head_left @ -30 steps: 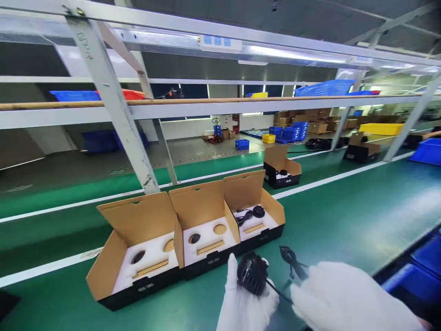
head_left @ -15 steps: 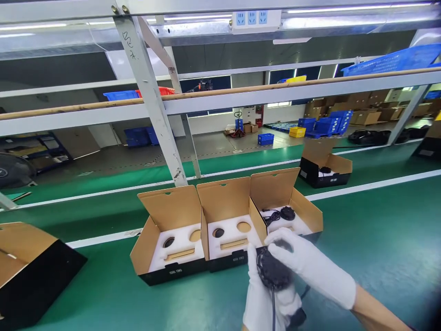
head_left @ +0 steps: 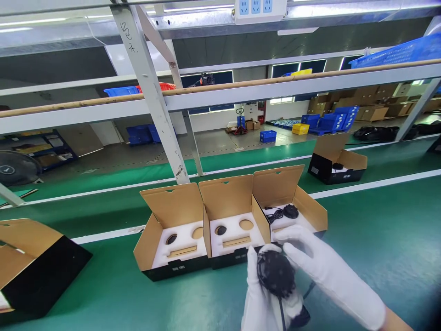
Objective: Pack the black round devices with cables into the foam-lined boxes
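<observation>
Nearest the camera, the left hand point(head_left: 263, 299) in a white glove cradles a round black finned device point(head_left: 275, 273) from below, its fingers clamped around the body, while a black cord point(head_left: 283, 315) trails down from it. The right hand point(head_left: 317, 264), also gloved, lies over the top right of the device with its fingers curled on it. The device hangs just above the green tabletop point(head_left: 379, 230), in front of the right box.

Just beyond stand three open cardboard boxes side by side. The right box point(head_left: 310, 209) already holds a black cord and puck; the middle box point(head_left: 237, 230) and left box point(head_left: 172, 236) show white foam inserts with round recesses. To seat the device well, I judge it should be kept level, lined up over a round recess, with the cord kept clear of the flaps.

Farther off, a fourth open box point(head_left: 339, 165) sits well apart on the belt.
</observation>
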Tool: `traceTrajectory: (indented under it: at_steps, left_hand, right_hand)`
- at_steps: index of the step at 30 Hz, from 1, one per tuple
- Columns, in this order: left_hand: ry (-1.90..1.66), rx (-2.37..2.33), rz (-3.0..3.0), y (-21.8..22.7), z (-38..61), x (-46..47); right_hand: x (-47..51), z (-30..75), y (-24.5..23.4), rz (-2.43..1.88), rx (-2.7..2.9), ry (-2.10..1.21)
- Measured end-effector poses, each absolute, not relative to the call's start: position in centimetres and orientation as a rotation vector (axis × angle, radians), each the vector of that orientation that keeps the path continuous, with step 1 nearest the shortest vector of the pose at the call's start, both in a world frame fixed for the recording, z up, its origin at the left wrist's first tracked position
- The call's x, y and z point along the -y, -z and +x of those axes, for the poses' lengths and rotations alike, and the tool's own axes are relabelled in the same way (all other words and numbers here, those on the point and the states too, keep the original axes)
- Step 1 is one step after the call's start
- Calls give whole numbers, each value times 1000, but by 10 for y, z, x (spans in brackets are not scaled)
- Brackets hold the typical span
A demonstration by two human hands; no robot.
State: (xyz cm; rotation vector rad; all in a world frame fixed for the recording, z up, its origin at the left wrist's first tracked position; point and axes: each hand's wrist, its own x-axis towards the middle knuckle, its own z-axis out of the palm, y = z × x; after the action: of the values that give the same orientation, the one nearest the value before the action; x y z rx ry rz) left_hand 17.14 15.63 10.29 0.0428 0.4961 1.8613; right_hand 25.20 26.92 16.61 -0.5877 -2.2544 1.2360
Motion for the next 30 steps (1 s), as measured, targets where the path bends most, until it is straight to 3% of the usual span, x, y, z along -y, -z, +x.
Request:
traceTrajectory:
  at_steps: [4, 10, 16, 19, 22, 25, 28, 30]
  left_hand:
    - [-2030, -411, 79, -107, 169, -153]
    - [-2200, -1320, 517, -99, 170, -143]
    - [-2068, -1705, 555, -93, 175, -133]
    - [-2160, -1687, 561, -98, 168, -133]
    - [-2109, -1500, 585, -108, 155, -133]
    - [-2032, -1474, 580, -117, 146, -131]
    - [-1964, -1464, 641, -117, 141, -126]
    - [-1961, -1391, 676, -111, 135, -122]
  right_hand:
    - [-262, 274, -148, -679, 2165, -1088]
    - [-260, 281, -130, -456, 2277, -1215]
    - [-272, 279, -125, -271, 2199, -1388]
    - [-279, 283, -114, -312, 2204, -1374]
    - [-282, 281, -108, -268, 2326, -872]
    - [-278, 267, -114, 40, 2340, -418]
    - [-272, 249, -122, 303, 2302, -451]
    - [-268, 241, -120, 275, 2260, -730]
